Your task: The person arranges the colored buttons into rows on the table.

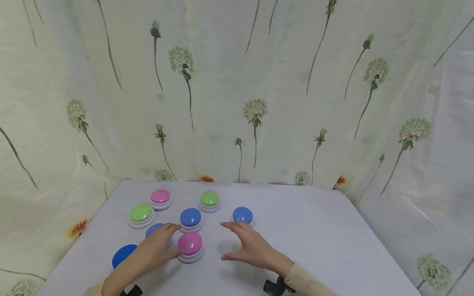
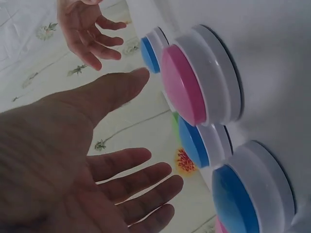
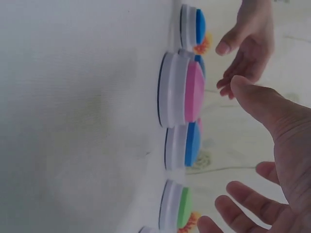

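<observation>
Several round push buttons with domed caps on white bases stand on the white table. My left hand (image 1: 157,246) is held above the left group, fingers spread and holding nothing. Its thumb is nearest the front pink button (image 1: 190,243); in the left wrist view a gap shows between thumb and that cap. Under this hand, a blue button (image 1: 153,229) is partly covered, and another blue button (image 1: 124,255) is partly hidden by the forearm. My right hand (image 1: 252,248) hovers, empty, with thumb and fingers apart, in front of a blue button (image 1: 242,214) that it partly overlaps.
Behind the hands are a middle blue button (image 1: 190,217), a green button (image 1: 209,198), a left green button (image 1: 140,212) and a back pink button (image 1: 160,196). The white table (image 1: 314,230) ends against a flower-printed cloth (image 1: 222,82) at back and sides.
</observation>
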Demonstrator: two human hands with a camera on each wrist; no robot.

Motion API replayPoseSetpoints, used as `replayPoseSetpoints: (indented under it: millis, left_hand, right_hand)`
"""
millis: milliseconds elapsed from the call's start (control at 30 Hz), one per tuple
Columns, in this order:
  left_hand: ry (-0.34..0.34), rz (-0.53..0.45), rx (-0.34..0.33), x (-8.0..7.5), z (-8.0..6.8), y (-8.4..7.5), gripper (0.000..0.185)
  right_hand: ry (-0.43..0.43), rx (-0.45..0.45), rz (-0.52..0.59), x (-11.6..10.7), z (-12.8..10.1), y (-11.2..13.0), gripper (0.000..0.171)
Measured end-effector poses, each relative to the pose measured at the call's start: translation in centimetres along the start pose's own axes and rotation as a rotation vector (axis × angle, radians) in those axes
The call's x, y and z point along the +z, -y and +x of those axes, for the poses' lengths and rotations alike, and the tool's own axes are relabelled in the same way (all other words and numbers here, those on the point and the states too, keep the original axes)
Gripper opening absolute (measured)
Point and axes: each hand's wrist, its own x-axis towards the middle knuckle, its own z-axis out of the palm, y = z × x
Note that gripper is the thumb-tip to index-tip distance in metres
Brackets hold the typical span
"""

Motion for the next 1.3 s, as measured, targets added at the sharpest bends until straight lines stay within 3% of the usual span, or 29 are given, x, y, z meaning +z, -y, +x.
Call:
replayPoseSetpoints:
  millis: [233,567,700,1067,1300]
  left_hand:
    - [0.002,0.075,0.097,0.2,0.6,2.5,0.072]
    - [0.120,0.045,0.133,2.0,2.3,3.9,0.070]
    - [0.147,0.027,0.145,2.5,2.5,4.2,0.068]
    - [0.147,-0.044,0.166,2.4,2.8,4.0,0.070]
    - [0.134,-0.039,0.192,2.4,2.7,3.8,0.070]
  right_hand:
    - [0.050,0.025,0.006,1.9,2.4,-0.3,0.080]
    - [0.134,0.043,-0.127,5.7,4.9,-0.6,0.084]
    - [0.139,0.021,-0.126,6.9,5.3,-0.4,0.083]
    - [0.172,0.001,-0.004,6.8,6.2,0.6,0.071]
    - [0.160,-0.005,-0.037,6.4,6.2,0.8,0.071]
